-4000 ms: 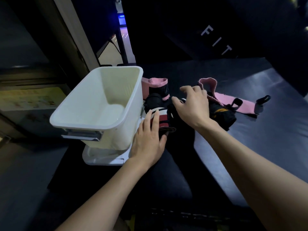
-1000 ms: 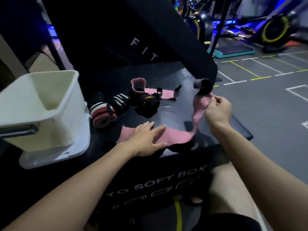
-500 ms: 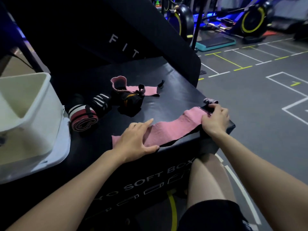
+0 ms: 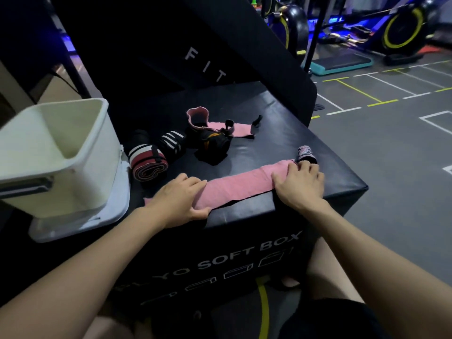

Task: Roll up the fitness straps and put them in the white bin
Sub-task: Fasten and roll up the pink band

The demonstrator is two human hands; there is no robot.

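Observation:
A pink strap (image 4: 238,185) lies flat along the front edge of a black soft box (image 4: 281,143). My left hand (image 4: 179,199) presses flat on the strap's left end. My right hand (image 4: 299,185) rests on its right end, fingers reaching the small rolled tip (image 4: 305,152). Behind them lie a rolled red-and-white strap (image 4: 146,163), a black-and-white striped roll (image 4: 171,141), a black bundle (image 4: 212,144) and another pink strap (image 4: 220,123), unrolled. The white bin (image 4: 63,152) stands at the left with nothing visible inside.
The bin sits on a white lid (image 4: 97,218) at the box's left end. A black slanted pad (image 4: 195,45) marked FIT rises behind the box. Grey gym floor with painted lines (image 4: 391,133) and exercise bikes lie to the right. My knees show below the box.
The pink strap has been lifted out, stretched and laid flat along the front edge. My right hand has come down onto its right end; my left hand stays pressed on the left end.

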